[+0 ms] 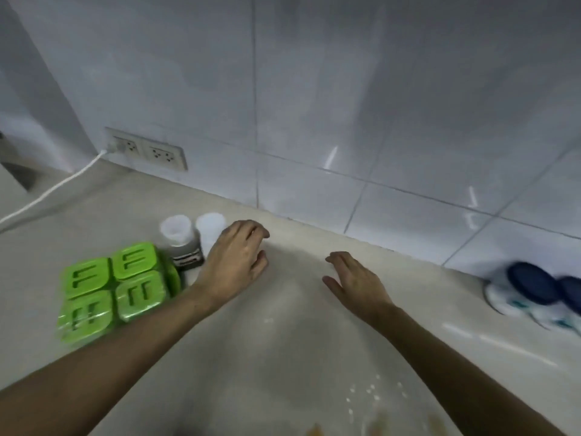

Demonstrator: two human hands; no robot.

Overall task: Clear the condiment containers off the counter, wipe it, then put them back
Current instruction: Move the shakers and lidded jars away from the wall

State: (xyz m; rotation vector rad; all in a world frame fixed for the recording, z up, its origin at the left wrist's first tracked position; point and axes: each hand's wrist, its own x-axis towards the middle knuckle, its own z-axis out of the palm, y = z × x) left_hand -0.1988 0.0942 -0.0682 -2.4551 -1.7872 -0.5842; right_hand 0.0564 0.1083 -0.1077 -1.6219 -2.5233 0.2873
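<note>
A green four-compartment condiment box [114,289] sits on the beige counter [283,357] at the left. Behind it stand two jars with white lids: a dark-labelled jar [180,239] and a second white-lidded jar [209,226]. My left hand [234,261] hovers just right of these jars, fingers curled and apart, holding nothing. Over the bare counter to its right, my right hand [356,283] is spread flat and empty. At the right edge two blue-lidded white containers [531,291] stand near the wall.
A tiled wall [345,105] rises behind the counter. A double power socket [147,149] with a white cable [47,191] plugged in is at the back left. White specks and brown stains [374,401] mark the counter near me.
</note>
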